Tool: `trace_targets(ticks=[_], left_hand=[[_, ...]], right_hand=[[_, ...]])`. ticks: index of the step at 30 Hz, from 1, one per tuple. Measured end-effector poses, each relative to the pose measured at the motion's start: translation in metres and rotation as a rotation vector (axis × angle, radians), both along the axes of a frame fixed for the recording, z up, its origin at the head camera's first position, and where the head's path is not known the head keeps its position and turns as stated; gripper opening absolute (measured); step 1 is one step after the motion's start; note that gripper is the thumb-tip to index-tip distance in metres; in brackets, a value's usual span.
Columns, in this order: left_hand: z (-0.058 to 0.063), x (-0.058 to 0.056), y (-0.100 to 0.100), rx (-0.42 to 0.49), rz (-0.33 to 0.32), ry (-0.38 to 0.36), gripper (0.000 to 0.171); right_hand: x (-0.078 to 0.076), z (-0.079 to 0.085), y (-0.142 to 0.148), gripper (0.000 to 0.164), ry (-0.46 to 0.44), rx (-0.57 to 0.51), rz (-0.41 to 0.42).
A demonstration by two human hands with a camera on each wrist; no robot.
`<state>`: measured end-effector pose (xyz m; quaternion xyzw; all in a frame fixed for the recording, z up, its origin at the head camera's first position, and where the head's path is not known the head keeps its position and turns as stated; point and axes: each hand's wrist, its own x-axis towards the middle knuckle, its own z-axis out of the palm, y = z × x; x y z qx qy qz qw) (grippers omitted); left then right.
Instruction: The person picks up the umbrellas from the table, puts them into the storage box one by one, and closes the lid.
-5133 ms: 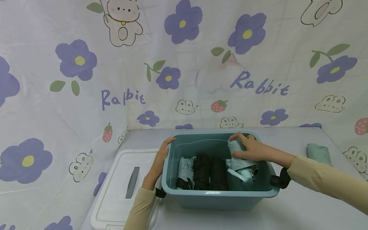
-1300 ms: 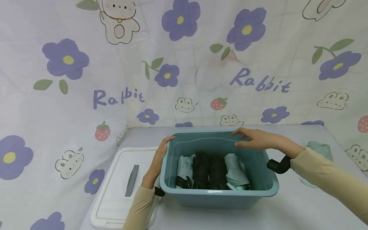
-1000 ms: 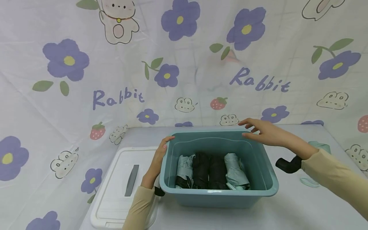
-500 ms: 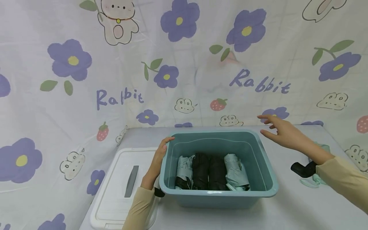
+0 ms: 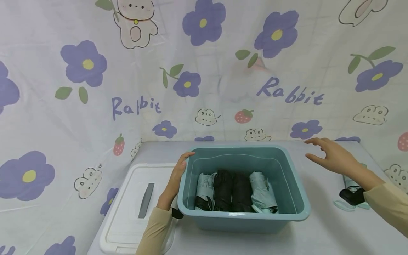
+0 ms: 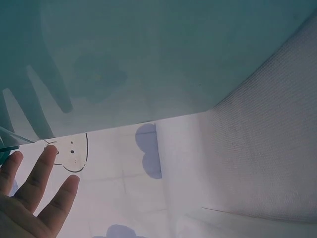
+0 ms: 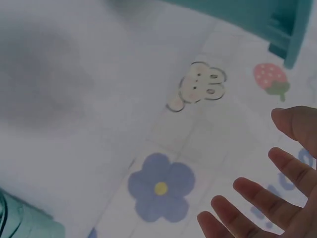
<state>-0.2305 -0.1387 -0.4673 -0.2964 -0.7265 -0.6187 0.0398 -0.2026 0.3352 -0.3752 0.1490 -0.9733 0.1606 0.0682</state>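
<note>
On the table stands a blue-green plastic bin (image 5: 242, 224). Inside it, side by side, lie a light-blue rolled bundle (image 5: 205, 186), two black rolled bundles (image 5: 223, 191) and another light-blue one (image 5: 262, 189) on the right, all resembling folded umbrellas. My left hand (image 5: 176, 175) rests against the bin's left side, fingers extended near the rim. To the right of the bin my right hand (image 5: 334, 156) hovers with fingers spread, holding nothing. Partly hidden behind that wrist, another light blue-green folded umbrella (image 5: 349, 181) with a strap loop (image 5: 344, 205) lies on the table.
A white lid (image 5: 127, 209) with a grey handle (image 5: 146, 200) lies flat left of the bin, partly behind the left forearm. A patterned curtain (image 5: 223, 71) hangs behind the table. Inside the bin, bare floor shows right of the bundles.
My right hand has let go of the light-blue bundle, which now lies beside the black ones, and has moved right, out over the table. My left hand has stayed at the bin.
</note>
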Motion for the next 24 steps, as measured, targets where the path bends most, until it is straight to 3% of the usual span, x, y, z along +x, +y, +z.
trace_targets(ticks=[8, 18, 24], left_hand=[[0.0, 0.0, -0.001, 0.008, 0.002, 0.002, 0.043], [-0.002, 0.0, -0.001, 0.004, 0.009, 0.0, 0.043], [-0.002, 0.0, -0.001, -0.004, 0.012, -0.012, 0.044]], right_hand=[[-0.001, -0.023, 0.028, 0.055, 0.025, 0.038, -0.077], [-0.006, -0.058, 0.079, 0.058, -0.018, 0.09, -0.177], [-0.006, -0.072, 0.095, 0.058, -0.026, 0.121, -0.239]])
